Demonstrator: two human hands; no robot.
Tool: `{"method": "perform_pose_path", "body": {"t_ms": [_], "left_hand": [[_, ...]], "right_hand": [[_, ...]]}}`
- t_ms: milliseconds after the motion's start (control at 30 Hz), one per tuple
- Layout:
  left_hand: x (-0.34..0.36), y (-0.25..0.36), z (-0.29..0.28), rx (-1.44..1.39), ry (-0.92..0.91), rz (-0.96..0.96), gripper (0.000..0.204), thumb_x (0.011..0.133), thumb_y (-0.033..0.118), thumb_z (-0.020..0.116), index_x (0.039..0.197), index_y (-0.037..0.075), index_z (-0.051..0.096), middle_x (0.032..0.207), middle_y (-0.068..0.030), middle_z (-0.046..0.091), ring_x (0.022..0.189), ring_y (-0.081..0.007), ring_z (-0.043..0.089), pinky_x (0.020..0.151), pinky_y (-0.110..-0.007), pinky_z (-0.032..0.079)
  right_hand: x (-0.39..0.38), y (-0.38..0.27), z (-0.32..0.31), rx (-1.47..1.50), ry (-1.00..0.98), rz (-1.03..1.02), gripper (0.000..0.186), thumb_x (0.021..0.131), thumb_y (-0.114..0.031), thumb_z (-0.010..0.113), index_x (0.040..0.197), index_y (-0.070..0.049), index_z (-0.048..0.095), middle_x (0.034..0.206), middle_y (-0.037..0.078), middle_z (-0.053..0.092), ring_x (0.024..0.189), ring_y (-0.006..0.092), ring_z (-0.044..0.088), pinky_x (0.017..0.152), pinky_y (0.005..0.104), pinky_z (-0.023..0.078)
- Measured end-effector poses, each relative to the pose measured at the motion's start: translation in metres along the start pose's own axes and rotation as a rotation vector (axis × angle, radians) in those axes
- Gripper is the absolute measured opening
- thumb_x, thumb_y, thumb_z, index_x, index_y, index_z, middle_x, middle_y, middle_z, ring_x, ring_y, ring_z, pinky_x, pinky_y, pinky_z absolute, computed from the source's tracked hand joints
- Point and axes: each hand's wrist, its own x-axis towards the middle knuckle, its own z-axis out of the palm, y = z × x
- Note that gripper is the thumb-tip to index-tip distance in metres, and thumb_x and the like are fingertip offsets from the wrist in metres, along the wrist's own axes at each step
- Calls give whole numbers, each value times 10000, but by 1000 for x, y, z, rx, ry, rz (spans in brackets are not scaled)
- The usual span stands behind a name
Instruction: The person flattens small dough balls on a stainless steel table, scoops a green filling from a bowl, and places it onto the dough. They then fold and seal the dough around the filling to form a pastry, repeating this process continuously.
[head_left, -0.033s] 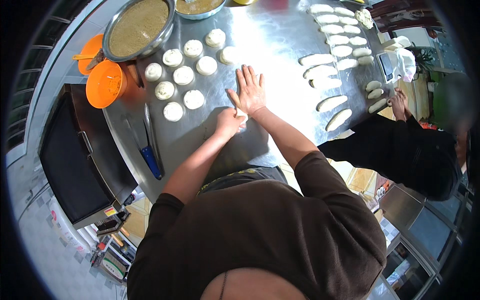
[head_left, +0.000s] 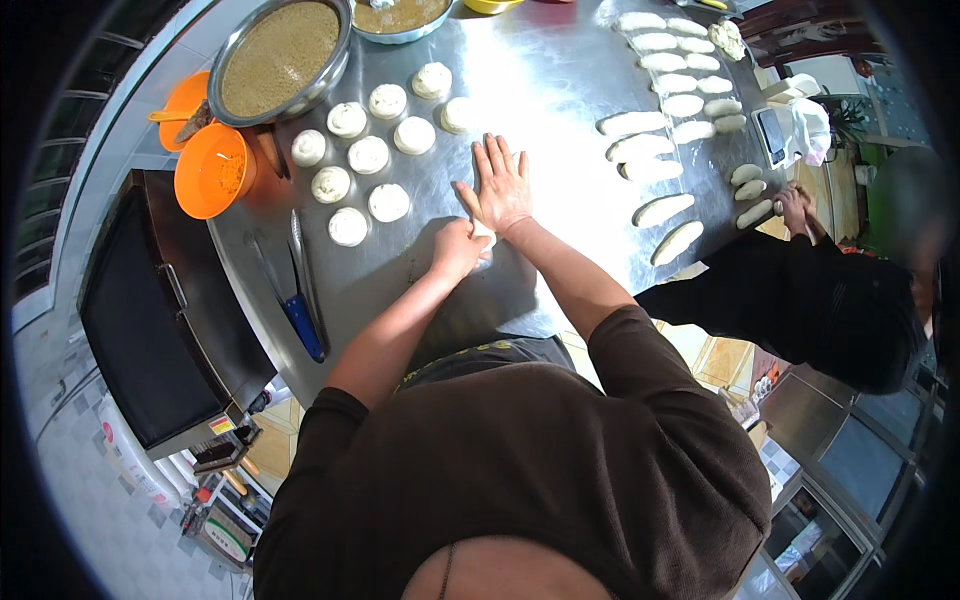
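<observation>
My left hand point(head_left: 459, 249) is closed around a small piece of white dough point(head_left: 483, 233), which shows only in part between my hands. Just beside it, my right hand point(head_left: 503, 190) lies on the steel table point(head_left: 560, 290) with its fingers stretched out, the heel of the palm against the dough. Ahead and to the left sit several round coiled dough pieces point(head_left: 368, 155). Over on the right lie long dough rolls point(head_left: 663, 209) in rows.
A metal bowl of brown crumbly filling point(head_left: 280, 60) stands at the far left, near orange bowls point(head_left: 213, 172). Blue-handled tongs point(head_left: 302, 325) lie by the left edge. At the right, a co-worker's hands point(head_left: 795, 208) are near a white scale point(head_left: 771, 136).
My hands keep the same pose on the dough. The co-worker's hands at the right have shifted slightly.
</observation>
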Motion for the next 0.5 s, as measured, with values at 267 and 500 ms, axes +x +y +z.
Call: {"method": "perform_pose_path", "body": {"t_ms": [267,500], "left_hand": [[9,-34,-2,-72,-36,129,169,812,77,685,897,-35,591,770,-118,691,709,-177,704,630,-295,539],[-4,-21,-11,-46,-99,109,193,840,93,659,955,-44,587,813,-113,693,741,-180,705,659,-282,536]], "right_hand": [[-15,-24,0,28,-51,-29,832,886,-565,452,1471,-16,230,1553,166,163,1453,314,86,1153,552,63],[-11,-13,7,202,19,-71,790,895,-530,453,1467,-27,244,1541,186,197,1447,333,112,1134,583,64]]}}
